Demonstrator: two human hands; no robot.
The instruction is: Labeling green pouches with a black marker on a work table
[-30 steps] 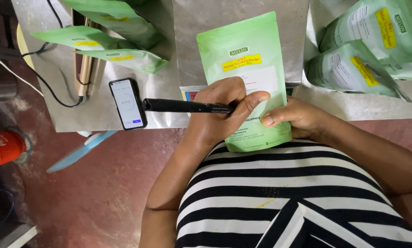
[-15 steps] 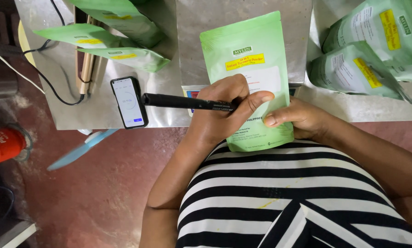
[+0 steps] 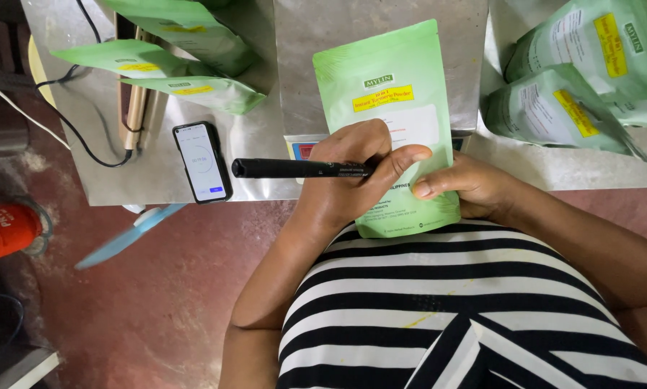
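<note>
A light green stand-up pouch (image 3: 395, 79) with a yellow label and a white panel lies flat on the metal table (image 3: 302, 43), its lower end over the table's front edge. My left hand (image 3: 352, 173) is shut on a black marker pen (image 3: 294, 168). The pen lies level with its capped end pointing left, and its tip is hidden under my fingers on the pouch. My right hand (image 3: 467, 189) presses on the pouch's lower right part, thumb next to my left thumb. My striped shirt fills the bottom of the view.
A black phone (image 3: 202, 161) with a lit screen lies at the table's left front edge. Green pouches lie at the back left (image 3: 193, 72) and right (image 3: 575, 79). A black cable (image 3: 71, 122) crosses the left corner. A red cylinder (image 3: 6, 230) and blue strip (image 3: 129, 236) are on the floor.
Both hands, the pen and the pouch keep almost the same pose; only a slight shift of the view.
</note>
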